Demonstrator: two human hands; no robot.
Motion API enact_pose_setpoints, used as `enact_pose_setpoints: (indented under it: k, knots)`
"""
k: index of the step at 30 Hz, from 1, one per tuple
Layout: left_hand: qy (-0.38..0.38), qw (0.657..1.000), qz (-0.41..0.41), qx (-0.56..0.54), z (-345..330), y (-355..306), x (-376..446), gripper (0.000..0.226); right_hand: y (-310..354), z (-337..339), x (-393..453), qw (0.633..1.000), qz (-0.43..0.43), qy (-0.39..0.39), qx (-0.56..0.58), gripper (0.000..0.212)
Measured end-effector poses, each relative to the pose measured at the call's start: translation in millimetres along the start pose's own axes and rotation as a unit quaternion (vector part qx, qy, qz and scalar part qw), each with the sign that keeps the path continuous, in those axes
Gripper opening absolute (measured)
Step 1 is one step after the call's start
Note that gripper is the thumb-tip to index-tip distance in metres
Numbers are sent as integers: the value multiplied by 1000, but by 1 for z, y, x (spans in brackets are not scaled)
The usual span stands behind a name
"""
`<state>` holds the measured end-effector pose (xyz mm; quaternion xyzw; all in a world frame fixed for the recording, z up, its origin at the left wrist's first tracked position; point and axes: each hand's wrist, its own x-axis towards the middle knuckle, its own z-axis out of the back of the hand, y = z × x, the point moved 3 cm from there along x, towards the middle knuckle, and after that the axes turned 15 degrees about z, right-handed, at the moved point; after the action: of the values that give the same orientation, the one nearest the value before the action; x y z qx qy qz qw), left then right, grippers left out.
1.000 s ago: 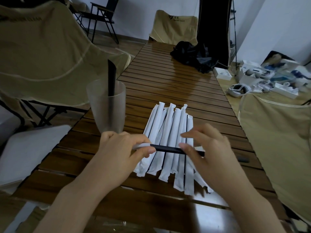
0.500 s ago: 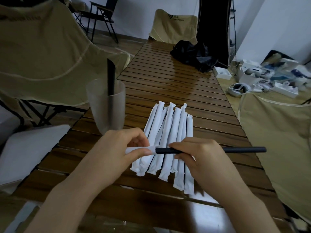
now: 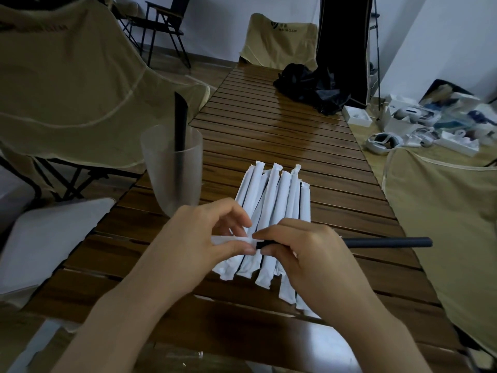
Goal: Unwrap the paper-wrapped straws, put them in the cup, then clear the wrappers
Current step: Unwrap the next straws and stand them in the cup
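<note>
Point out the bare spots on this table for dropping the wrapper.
Bare slats lie between the wrapped straws and the black bag, and right of the straws toward the table's edge. It is crowded around the cup and under both hands.

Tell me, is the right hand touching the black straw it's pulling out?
Touching. The head view shows the right hand gripping the black straw in its fingers.

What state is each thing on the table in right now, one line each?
Black straw: nearly out of its wrapper, gripped by the right hand.
Wrapper: pinched by the left hand.
Cup: upright, one black straw inside.
Wrapped straws: lying in a row, unopened.
</note>
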<state>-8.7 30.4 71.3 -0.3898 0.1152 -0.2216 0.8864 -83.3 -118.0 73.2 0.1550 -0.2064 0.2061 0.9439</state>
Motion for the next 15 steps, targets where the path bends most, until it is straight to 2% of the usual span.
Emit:
enact_pose_setpoints:
  k: [4,9,12,15]
  knots:
    - [3,1000,-8,-12,3,5,1,4,-8,3,-3,999,-26,-43,5,17]
    - [-1,1000,-14,-20,4,5,0,5,-6,2,-2,998,-10,-63,18,15]
    - [22,999,-2,-33,2,3,0,4,-5,3,-1,997,-9,-76,11,17]
    - [45,998,24,-35,-3,3,-1,16,0,5,0,996,-6,-83,-3,21]
